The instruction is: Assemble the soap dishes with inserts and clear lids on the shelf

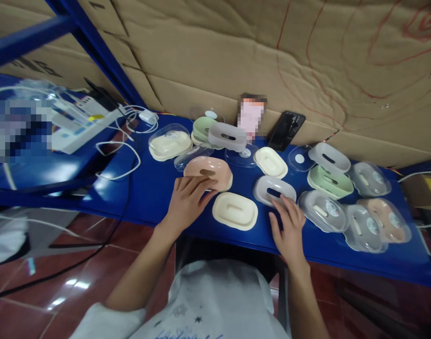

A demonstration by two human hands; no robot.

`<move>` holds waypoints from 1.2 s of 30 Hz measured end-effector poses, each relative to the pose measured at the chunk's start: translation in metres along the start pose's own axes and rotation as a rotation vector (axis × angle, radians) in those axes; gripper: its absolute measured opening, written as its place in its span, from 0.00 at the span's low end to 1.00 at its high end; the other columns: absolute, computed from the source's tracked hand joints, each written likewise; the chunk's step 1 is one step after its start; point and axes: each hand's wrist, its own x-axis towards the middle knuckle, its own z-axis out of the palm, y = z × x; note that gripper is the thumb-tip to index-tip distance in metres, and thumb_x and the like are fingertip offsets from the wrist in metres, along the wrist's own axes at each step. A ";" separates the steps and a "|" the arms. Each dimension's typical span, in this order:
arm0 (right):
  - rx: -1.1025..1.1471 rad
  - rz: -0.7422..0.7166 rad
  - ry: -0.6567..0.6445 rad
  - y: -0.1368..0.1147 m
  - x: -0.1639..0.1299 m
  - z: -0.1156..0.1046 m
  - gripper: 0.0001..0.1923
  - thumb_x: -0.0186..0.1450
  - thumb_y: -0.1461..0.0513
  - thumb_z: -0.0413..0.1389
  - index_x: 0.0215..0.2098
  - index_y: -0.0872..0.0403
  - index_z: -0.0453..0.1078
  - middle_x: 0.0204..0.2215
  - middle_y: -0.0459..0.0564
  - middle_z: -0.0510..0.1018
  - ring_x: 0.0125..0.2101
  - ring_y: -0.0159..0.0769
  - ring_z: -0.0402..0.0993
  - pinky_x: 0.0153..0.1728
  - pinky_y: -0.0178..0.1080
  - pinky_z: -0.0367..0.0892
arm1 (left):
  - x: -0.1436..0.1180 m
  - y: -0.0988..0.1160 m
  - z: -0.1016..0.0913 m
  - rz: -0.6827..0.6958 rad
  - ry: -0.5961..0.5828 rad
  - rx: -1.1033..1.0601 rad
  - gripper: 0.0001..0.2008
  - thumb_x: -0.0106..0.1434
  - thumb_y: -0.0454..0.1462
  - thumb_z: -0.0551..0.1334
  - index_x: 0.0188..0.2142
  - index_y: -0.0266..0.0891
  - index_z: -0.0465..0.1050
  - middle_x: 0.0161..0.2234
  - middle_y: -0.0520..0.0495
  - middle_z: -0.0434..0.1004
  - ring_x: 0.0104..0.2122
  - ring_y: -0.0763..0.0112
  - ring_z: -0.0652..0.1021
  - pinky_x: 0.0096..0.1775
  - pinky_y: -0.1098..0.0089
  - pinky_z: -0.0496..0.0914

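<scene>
My left hand [192, 200] is at the near rim of a pink oval soap dish [208, 170] with a slot in its bottom. Its fingers lie over the rim and the thumb is at the outer edge, so the rim sits between them. My right hand [288, 223] has its fingers apart, with fingertips at the near edge of a grey slotted soap dish [263, 190]; the thumb is clear of it. Between the hands lies a cream oval tray [235, 211]. Another cream piece [271, 162] rests behind the grey dish.
Several clear-lidded dishes [323, 211] stand at the right. A green dish [330, 182] and a grey one [329, 157] are behind them. At the back, two phones lean on cardboard, one black [287, 131]. White cables [118, 176] and a power strip [86, 129] lie left.
</scene>
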 end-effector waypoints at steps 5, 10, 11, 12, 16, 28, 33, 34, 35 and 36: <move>-0.052 -0.016 -0.060 0.001 0.000 0.006 0.24 0.79 0.60 0.53 0.72 0.44 0.67 0.71 0.56 0.71 0.71 0.51 0.65 0.69 0.57 0.57 | 0.004 0.017 0.011 0.001 -0.079 -0.016 0.09 0.77 0.38 0.64 0.54 0.43 0.79 0.50 0.44 0.86 0.49 0.57 0.81 0.48 0.58 0.67; -0.049 0.013 -0.062 0.001 0.000 0.008 0.25 0.79 0.61 0.51 0.72 0.44 0.66 0.71 0.56 0.70 0.71 0.51 0.64 0.69 0.58 0.57 | 0.002 0.014 0.025 -0.099 -0.130 -0.040 0.11 0.78 0.37 0.61 0.54 0.45 0.81 0.50 0.41 0.85 0.50 0.55 0.81 0.49 0.57 0.69; -0.047 0.016 -0.065 0.001 0.000 0.008 0.25 0.79 0.61 0.51 0.73 0.44 0.65 0.71 0.56 0.70 0.70 0.51 0.64 0.68 0.58 0.57 | 0.001 0.014 0.026 -0.094 -0.127 -0.055 0.11 0.78 0.37 0.61 0.54 0.46 0.81 0.50 0.41 0.85 0.50 0.56 0.81 0.49 0.57 0.69; -0.047 0.018 -0.067 0.001 0.000 0.008 0.25 0.79 0.61 0.51 0.73 0.43 0.65 0.71 0.56 0.71 0.70 0.51 0.65 0.68 0.59 0.57 | 0.000 0.015 0.027 -0.084 -0.120 -0.068 0.11 0.78 0.37 0.62 0.54 0.46 0.82 0.49 0.42 0.85 0.49 0.56 0.82 0.49 0.58 0.70; -0.062 0.024 -0.074 -0.001 0.001 0.008 0.25 0.80 0.60 0.51 0.73 0.43 0.65 0.71 0.57 0.70 0.70 0.52 0.65 0.68 0.60 0.57 | -0.004 0.022 0.026 -0.039 -0.108 -0.128 0.15 0.77 0.32 0.60 0.59 0.45 0.78 0.56 0.40 0.83 0.54 0.57 0.82 0.53 0.58 0.73; 0.141 0.024 0.072 0.001 -0.003 -0.001 0.14 0.78 0.61 0.57 0.58 0.47 0.79 0.52 0.52 0.85 0.59 0.48 0.77 0.62 0.56 0.69 | -0.051 0.044 -0.005 -0.001 -0.326 -0.371 0.25 0.76 0.42 0.67 0.69 0.46 0.67 0.65 0.37 0.75 0.65 0.52 0.77 0.63 0.51 0.76; 0.288 -0.072 -0.075 -0.025 -0.012 -0.005 0.15 0.77 0.63 0.57 0.59 0.45 0.77 0.52 0.51 0.84 0.57 0.46 0.78 0.59 0.54 0.73 | -0.062 0.042 -0.001 -0.071 -0.301 -0.402 0.36 0.74 0.44 0.69 0.75 0.50 0.57 0.74 0.32 0.61 0.66 0.49 0.76 0.61 0.50 0.79; 0.291 -0.100 -0.105 -0.031 -0.013 -0.005 0.16 0.77 0.64 0.57 0.60 0.45 0.77 0.53 0.51 0.84 0.57 0.46 0.78 0.59 0.54 0.73 | -0.062 0.042 0.000 -0.070 -0.295 -0.401 0.37 0.73 0.44 0.69 0.76 0.51 0.56 0.75 0.32 0.58 0.66 0.48 0.75 0.60 0.49 0.80; 0.289 -0.128 -0.131 -0.037 -0.014 -0.004 0.17 0.77 0.64 0.57 0.61 0.44 0.76 0.54 0.51 0.83 0.58 0.46 0.78 0.60 0.54 0.73 | -0.061 0.041 0.001 -0.064 -0.289 -0.393 0.39 0.73 0.45 0.69 0.76 0.51 0.55 0.76 0.32 0.57 0.67 0.48 0.75 0.60 0.49 0.80; 0.283 -0.153 -0.152 -0.042 -0.015 -0.002 0.18 0.77 0.64 0.56 0.62 0.44 0.75 0.56 0.52 0.83 0.60 0.46 0.77 0.61 0.54 0.72 | -0.059 0.040 0.001 -0.055 -0.286 -0.378 0.39 0.72 0.45 0.70 0.77 0.52 0.55 0.75 0.32 0.57 0.68 0.46 0.74 0.60 0.48 0.79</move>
